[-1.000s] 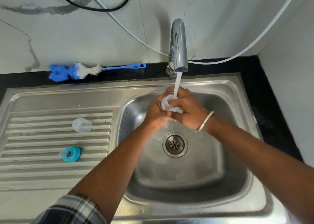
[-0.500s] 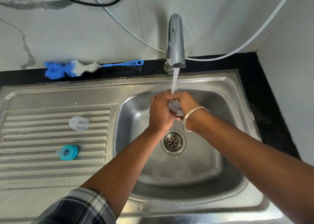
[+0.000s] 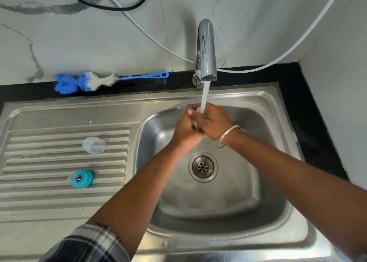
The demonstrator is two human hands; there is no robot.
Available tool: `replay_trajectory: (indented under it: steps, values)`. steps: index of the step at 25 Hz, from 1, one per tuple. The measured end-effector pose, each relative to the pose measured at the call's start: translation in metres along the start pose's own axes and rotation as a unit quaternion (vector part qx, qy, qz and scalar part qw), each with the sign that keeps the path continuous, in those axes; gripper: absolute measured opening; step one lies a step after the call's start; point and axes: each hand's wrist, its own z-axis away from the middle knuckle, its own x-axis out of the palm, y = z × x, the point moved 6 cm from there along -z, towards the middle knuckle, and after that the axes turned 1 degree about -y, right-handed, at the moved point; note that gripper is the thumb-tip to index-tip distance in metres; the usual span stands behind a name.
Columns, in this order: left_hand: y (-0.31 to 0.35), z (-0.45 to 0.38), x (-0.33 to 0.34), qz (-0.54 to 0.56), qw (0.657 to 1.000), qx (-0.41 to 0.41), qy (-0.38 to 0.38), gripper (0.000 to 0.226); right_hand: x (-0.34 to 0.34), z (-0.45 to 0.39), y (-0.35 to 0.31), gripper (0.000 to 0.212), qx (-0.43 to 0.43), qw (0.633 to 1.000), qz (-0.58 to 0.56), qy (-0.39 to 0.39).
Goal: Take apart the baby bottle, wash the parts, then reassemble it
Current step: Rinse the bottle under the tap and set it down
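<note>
Water (image 3: 204, 94) pours from the tap (image 3: 205, 51) onto both hands over the basin's (image 3: 258, 182) back edge; left hand (image 3: 185, 127) and right hand (image 3: 213, 122) have fingers curled together round a pale bottle part (image 3: 195, 125), mostly hidden. Basin floor and drain (image 3: 203, 166) lie open below. On the ribbed drainboard (image 3: 39, 198), well apart: clear cap (image 3: 93, 144), teal ring (image 3: 81, 179). Blue brush (image 3: 95, 81) lies on the black counter (image 3: 309, 106) by the wall

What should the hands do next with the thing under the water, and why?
Probably keep turning the clear part under the stream a bit longer. Both hands, left and right, wrap it so only a sliver shows, and the cap and teal ring lie on the drainboard.
</note>
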Motion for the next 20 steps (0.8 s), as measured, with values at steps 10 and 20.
replay_trajectory:
  steps: [10, 20]
  values:
    - [-0.011, 0.013, -0.047, -0.207, 0.961, -0.045, 0.178, 0.039, 0.055, -0.003, 0.035, 0.019, 0.312, 0.856, -0.405, -0.082]
    - [0.026, -0.001, 0.007, -0.429, 0.889, 0.073, 0.144, 0.040, 0.059, 0.018, 0.061, 0.041, 0.459, 0.707, -0.538, 0.011]
